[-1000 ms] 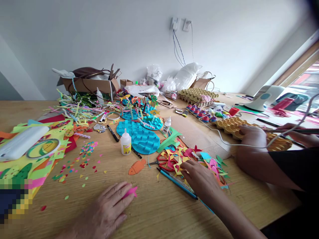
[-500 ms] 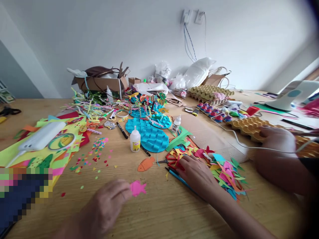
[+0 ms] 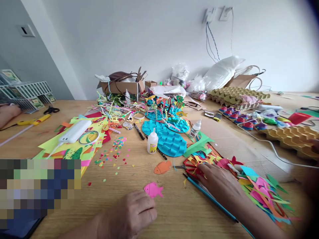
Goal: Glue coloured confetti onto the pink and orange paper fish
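Note:
A pink paper fish (image 3: 154, 190) lies flat on the wooden table, just beyond my left hand (image 3: 136, 212). My left hand's fingers are curled in, and what they hold, if anything, is hidden. My right hand (image 3: 211, 176) rests at the edge of the paper scraps, its fingers over the red scissors (image 3: 191, 168); its grip on them is partly hidden. Between the hands lies an orange paper fish (image 3: 162, 167). A blue pen (image 3: 211, 197) runs beside my right forearm. Behind the fish stands a white glue bottle (image 3: 152, 142).
Blue paper discs (image 3: 171, 142) with small decorations fill the middle. Coloured scraps (image 3: 264, 192) lie at right, near egg trays (image 3: 291, 137) and a white cable. Yellow sheets (image 3: 50, 142) lie at left. Another person's hand (image 3: 10, 113) is at far left, near a yellow glue gun (image 3: 37, 121).
The view has swung left. My left hand has drawn back from the pink fish, which now lies free on the table. My right hand stays at the red scissors.

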### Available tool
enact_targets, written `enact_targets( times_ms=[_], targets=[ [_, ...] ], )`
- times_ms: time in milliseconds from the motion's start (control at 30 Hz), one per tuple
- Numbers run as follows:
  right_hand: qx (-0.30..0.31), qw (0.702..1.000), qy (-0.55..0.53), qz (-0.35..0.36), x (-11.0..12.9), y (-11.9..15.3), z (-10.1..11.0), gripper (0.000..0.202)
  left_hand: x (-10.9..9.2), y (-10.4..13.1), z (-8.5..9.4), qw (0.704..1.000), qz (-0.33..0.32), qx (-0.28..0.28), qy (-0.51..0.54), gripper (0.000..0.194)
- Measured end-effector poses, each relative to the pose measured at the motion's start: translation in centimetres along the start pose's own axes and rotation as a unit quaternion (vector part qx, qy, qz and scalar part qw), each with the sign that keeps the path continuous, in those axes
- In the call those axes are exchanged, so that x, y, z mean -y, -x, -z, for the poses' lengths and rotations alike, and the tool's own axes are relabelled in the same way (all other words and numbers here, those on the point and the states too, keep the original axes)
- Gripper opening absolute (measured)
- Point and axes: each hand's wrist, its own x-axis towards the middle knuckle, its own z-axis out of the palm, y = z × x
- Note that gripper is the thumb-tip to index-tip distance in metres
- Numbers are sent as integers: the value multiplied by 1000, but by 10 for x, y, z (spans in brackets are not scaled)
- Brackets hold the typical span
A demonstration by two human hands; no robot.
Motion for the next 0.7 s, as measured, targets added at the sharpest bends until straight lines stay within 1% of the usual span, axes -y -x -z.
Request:
enact_targets(
  times_ms=[133,400,567,700],
  targets=[
    [-12,1000,10,-2,-3,0,-3,17,1,0,-3,1000,-1,-1,1,34],
    [-80,996,-21,38,-9,3,-5,16,0,-1,-1,1000,6,-10,-1,32],
    [-88,995,-37,33,-8,1,-6,13,1,2,-2,1000,12,-10,-6,27],
    [-82,996,-34,32,-5,1,-4,14,4,3,-2,999,24,-21,-11,26]
  ],
)
